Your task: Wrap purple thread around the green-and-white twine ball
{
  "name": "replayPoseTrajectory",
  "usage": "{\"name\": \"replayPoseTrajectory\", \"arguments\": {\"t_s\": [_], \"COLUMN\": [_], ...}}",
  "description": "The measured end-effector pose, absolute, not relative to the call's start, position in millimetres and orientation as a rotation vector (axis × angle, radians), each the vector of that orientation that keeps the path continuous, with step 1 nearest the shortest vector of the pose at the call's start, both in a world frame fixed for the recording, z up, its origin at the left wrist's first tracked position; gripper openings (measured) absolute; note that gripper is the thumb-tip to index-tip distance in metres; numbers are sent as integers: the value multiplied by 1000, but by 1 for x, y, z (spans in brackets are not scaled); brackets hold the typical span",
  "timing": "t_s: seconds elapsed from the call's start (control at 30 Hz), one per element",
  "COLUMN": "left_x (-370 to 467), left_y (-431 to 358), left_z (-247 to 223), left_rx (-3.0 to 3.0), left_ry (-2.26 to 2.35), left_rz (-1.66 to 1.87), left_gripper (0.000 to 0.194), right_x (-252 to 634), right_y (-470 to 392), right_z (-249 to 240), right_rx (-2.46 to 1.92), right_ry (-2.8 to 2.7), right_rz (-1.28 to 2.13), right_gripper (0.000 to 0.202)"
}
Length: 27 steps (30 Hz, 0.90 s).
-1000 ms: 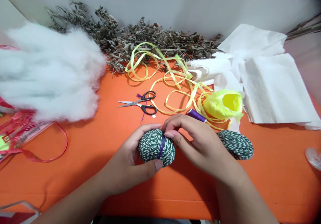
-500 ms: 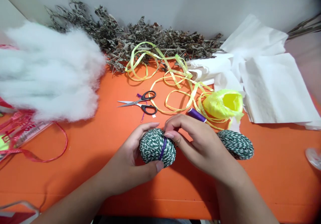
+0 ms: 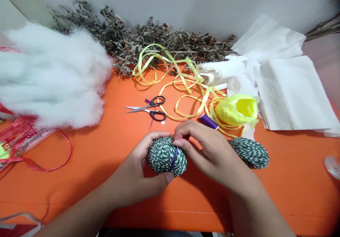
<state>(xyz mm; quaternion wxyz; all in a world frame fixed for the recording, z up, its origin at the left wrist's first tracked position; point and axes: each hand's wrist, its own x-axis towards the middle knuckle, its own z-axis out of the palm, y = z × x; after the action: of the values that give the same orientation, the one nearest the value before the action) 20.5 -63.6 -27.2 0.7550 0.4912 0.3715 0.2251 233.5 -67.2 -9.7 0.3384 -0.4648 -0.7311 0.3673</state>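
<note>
A ball of green and white yarn (image 3: 160,157) with a purple band (image 3: 174,158) around it sits in my left hand (image 3: 148,180), fingers behind and thumb in front. My right hand (image 3: 207,152) is closed in a pinch at the top of the purple band; what the fingertips grip there is too small to make out. Right of that hand lies a second green and white yarn bundle (image 3: 249,153). A purple thread spool (image 3: 208,121) rests just behind my right hand. Scissors (image 3: 148,108) with black handles lie spread on the orange table (image 3: 124,137).
White fluffy stuffing (image 3: 53,77) covers the left side, with red ribbon (image 3: 62,159) in front. Yellow ribbon (image 3: 183,114) curls mid-table beside a yellow roll (image 3: 233,110). Dried plants (image 3: 159,38) line the back. White sheets (image 3: 294,91) lie at right.
The yarn ball has shifted and turned very slightly in my left hand. My right fingertips stay pinched at the band, and the rest of the table looks the same.
</note>
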Motion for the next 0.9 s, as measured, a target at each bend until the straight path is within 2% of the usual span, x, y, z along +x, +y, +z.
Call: {"name": "replayPoseTrajectory", "arguments": {"t_s": [0.37, 0.77, 0.9], "left_x": [20, 19, 19], "left_y": [-60, -59, -60], "left_z": [-29, -28, -27], "left_rx": [960, 982, 955], "left_ry": [893, 870, 888], "left_rz": [466, 420, 445], "left_gripper": [45, 46, 45], "right_x": [227, 229, 227], "right_y": [-70, -70, -68], "right_z": [-9, -6, -5], "right_rx": [-1166, -1146, -1153], "right_ry": [-1976, -2017, -2004], "right_rz": [1011, 972, 828], "right_gripper": [6, 10, 4]}}
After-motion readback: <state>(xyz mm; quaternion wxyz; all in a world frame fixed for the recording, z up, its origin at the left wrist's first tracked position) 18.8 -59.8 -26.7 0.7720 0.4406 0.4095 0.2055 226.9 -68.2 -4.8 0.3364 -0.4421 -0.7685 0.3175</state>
